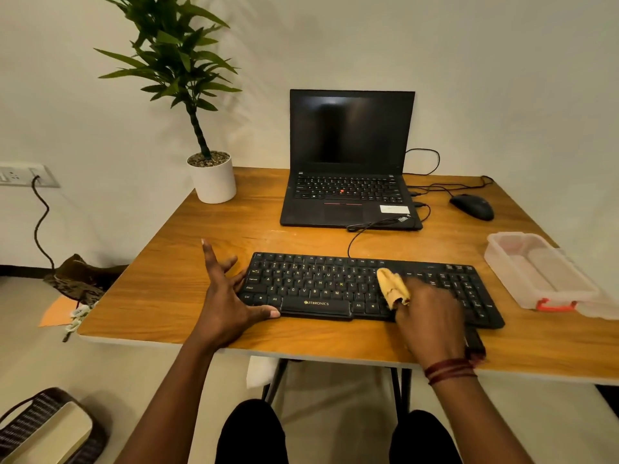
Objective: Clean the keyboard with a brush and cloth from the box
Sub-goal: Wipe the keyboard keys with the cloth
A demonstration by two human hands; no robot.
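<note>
Dark thing (475,343): lies at the near edge of the desk (187,262), partly under my right wrist, red at one end. I cannot tell what it is.
Right grip (432,316): grasping the yellow cloth (392,286), a bit blurred, on the keys of the keyboard (318,286), right of the middle.
Left grip (231,296): released, fingers spread wide, thumb touching the keyboard's front edge near its left end.
Keyboard: black, flat on the desk.
Box (536,272): clear, red clasp, near the keyboard's right end.
Laptop (348,162): open, screen dark, behind the keyboard.
Mouse (472,206): black, right of the laptop.
Plant pot (212,179): white, far left corner.
</note>
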